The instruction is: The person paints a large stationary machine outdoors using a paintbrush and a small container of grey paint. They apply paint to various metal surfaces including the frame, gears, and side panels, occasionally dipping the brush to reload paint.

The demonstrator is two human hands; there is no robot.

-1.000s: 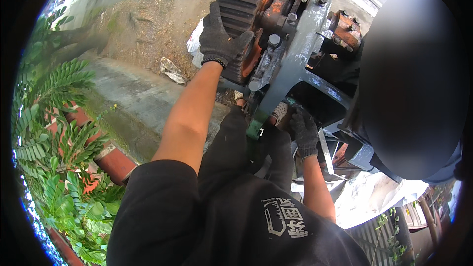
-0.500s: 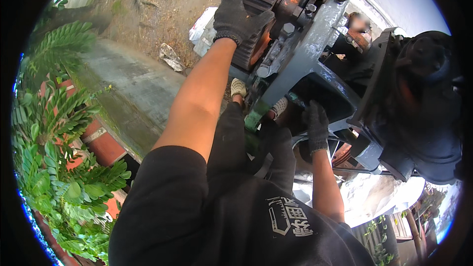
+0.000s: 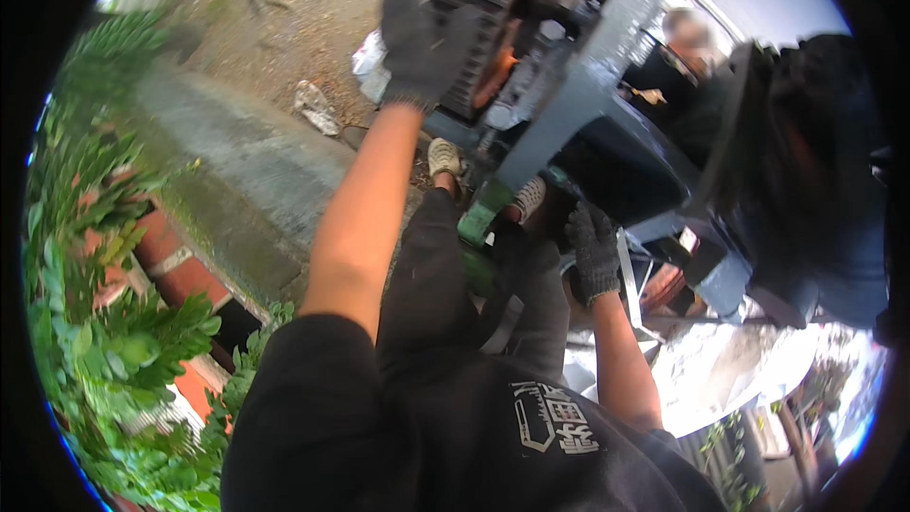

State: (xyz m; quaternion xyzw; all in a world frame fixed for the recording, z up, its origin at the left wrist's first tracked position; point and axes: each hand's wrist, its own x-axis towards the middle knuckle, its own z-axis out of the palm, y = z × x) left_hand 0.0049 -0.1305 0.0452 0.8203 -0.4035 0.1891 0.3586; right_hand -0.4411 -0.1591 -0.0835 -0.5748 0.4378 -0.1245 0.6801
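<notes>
A dark grey knit glove covers my left hand (image 3: 422, 47), which is raised beside a black ribbed wheel (image 3: 481, 9) with its fingers spread and nothing in them. The hand is smeared by motion, and it overlaps the wheel's left edge. Orange-brown rust shows on the wheel's side, next to a grey-painted metal frame (image 3: 580, 85) with bolts. Lower down on the right, my right hand (image 3: 594, 256), in the same kind of glove, is just below a dark hollow in the frame. Its fingers are extended and hold nothing that shows.
A large black machine housing (image 3: 820, 180) fills the right side. Beyond the frame, another person (image 3: 654, 76) is partly visible. Leafy plants (image 3: 114, 351) and red brickwork (image 3: 175, 251) line the left, beside a concrete strip (image 3: 246, 171). White sheeting (image 3: 739, 370) lies at lower right.
My left hand has come off the ribbed wheel and moved left, fingers spreading. My right hand has shifted slightly down and left, away from the frame's dark hollow. The view has moved a little.
</notes>
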